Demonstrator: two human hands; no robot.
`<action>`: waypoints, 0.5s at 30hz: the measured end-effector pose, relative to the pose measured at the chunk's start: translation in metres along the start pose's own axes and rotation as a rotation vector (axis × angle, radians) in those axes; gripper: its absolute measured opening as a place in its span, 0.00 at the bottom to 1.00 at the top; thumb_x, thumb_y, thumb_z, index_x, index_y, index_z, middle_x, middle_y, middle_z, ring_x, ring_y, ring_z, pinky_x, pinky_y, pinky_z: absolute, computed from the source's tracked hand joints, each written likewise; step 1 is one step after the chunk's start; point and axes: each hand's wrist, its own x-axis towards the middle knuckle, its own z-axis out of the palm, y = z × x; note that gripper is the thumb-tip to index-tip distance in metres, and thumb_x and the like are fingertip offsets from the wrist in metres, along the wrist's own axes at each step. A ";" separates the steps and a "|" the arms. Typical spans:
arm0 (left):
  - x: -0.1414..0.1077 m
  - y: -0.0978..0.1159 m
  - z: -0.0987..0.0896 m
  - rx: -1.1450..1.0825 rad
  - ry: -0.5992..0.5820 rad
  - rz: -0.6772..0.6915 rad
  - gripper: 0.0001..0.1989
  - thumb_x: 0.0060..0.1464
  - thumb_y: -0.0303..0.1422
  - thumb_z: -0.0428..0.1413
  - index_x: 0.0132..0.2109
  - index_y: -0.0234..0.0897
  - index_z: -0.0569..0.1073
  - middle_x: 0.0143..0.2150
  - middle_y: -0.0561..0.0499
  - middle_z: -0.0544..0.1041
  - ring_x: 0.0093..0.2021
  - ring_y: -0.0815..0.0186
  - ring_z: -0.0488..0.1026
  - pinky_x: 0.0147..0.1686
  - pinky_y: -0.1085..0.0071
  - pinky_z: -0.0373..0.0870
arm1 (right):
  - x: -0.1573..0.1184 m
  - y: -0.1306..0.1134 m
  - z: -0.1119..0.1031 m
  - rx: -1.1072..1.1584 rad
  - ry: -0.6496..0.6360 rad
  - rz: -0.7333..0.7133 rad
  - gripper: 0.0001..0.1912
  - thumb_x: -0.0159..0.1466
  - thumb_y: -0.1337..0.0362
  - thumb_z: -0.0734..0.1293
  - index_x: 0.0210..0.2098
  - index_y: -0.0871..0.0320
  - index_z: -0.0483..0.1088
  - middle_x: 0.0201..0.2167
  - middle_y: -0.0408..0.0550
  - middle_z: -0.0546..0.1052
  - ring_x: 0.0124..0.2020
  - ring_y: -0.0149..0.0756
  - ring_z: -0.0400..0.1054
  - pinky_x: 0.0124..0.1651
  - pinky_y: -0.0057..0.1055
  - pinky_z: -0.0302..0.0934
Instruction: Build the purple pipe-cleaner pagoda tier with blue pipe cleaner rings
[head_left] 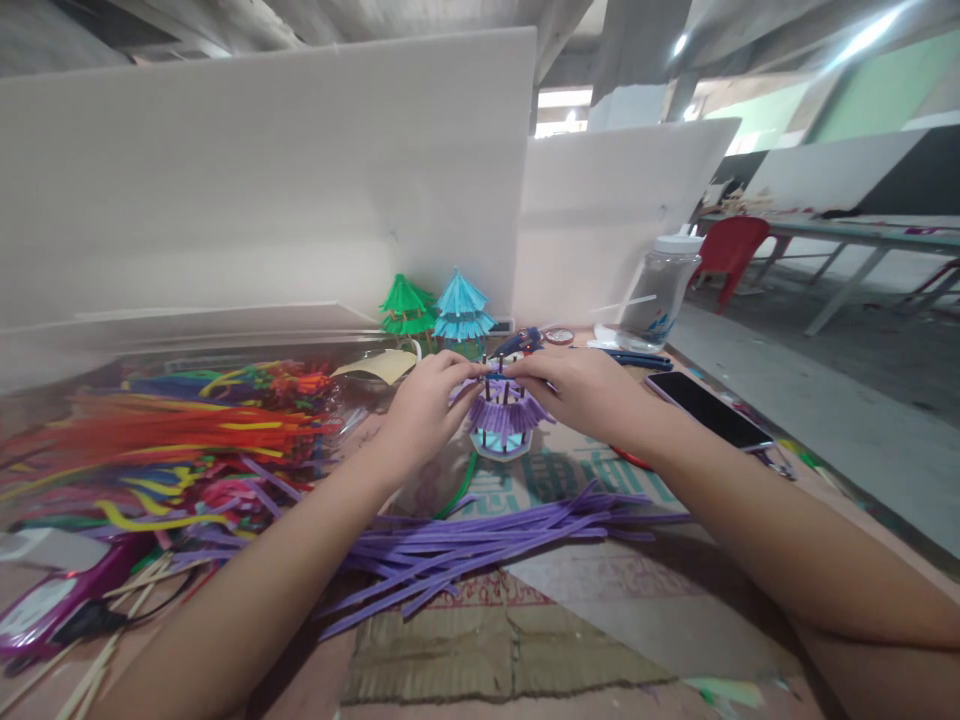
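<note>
A small pagoda model (504,415) with a purple skirt-like roof and dark upright posts stands on the cardboard in front of me. My left hand (439,390) is at its upper left, thumb and fingers pinched by the posts. From the other side my right hand (574,385) pinches at the top of the posts. A short dark blue strip (495,376) runs between the fingertips, and both hands seem to grip it. Purple pipe cleaners (487,545) lie in a loose bundle nearer to me.
Green (406,305) and blue (461,305) pagoda models stand behind. Coloured pipe cleaners (202,430) and a purple device (67,600) are left. A phone (709,410), blue-handled pliers (634,358) and a clear bottle (656,295) are right. White boards (262,180) rise behind.
</note>
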 end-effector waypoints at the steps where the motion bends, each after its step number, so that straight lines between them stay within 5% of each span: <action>1: 0.000 0.000 0.001 -0.014 0.000 -0.014 0.12 0.65 0.32 0.54 0.52 0.39 0.77 0.46 0.46 0.77 0.48 0.58 0.73 0.49 0.61 0.70 | 0.000 0.000 0.000 0.000 -0.003 -0.001 0.13 0.68 0.69 0.62 0.45 0.56 0.79 0.39 0.48 0.84 0.38 0.38 0.78 0.39 0.31 0.62; 15: -0.005 -0.004 0.022 -0.215 0.015 -0.165 0.06 0.62 0.34 0.58 0.42 0.38 0.77 0.40 0.50 0.74 0.45 0.61 0.72 0.45 0.66 0.68 | 0.001 -0.002 -0.001 0.010 -0.034 0.014 0.14 0.68 0.69 0.62 0.44 0.56 0.79 0.40 0.47 0.84 0.38 0.38 0.77 0.38 0.32 0.60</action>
